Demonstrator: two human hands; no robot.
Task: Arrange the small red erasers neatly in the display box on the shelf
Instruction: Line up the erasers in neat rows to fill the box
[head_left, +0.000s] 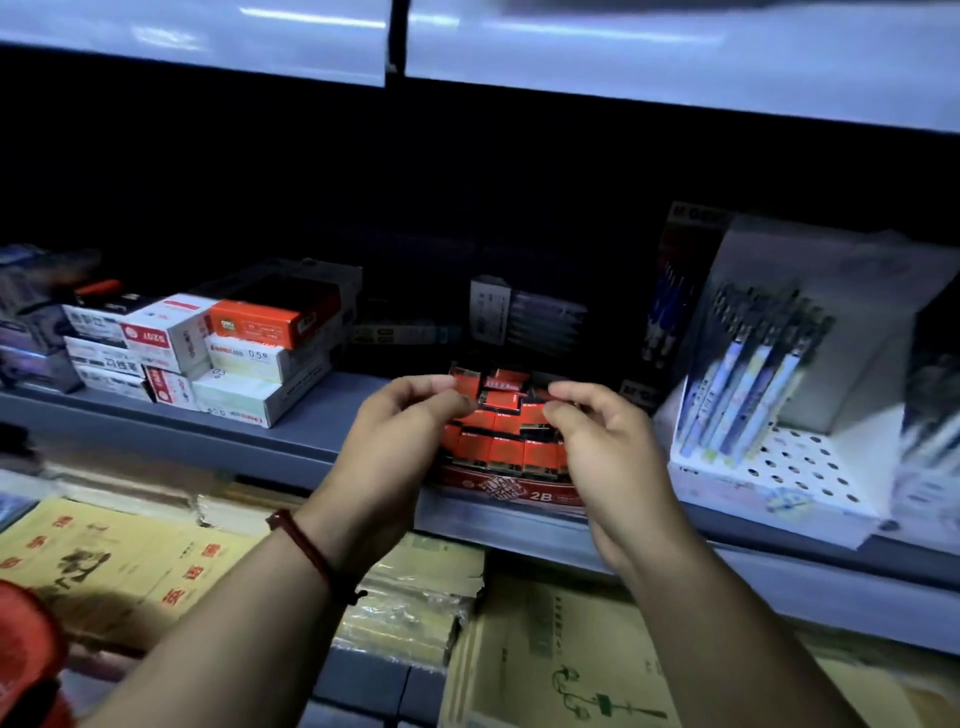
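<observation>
Our left hand (400, 431) pinches a red eraser (466, 383); for the right hand (608, 447) we cannot tell. We should lay it square in the display box (519, 491).

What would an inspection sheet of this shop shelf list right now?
Surface: grey metal shelf, dimly lit.
Job's things: red cardboard display box marked 2B at the shelf's front edge; small red rectangular erasers in rows inside, back ones askew.
Clutter: stacked white and orange cardboard boxes at left; white perforated pen stand at right.
Grippers: left hand pinches one eraser at the back; right hand fingers curled over the erasers, hold unclear.
Cables: nothing seen.
Surroundings: yellow paper packs on the lower shelf; red string bracelet on the left wrist.
</observation>
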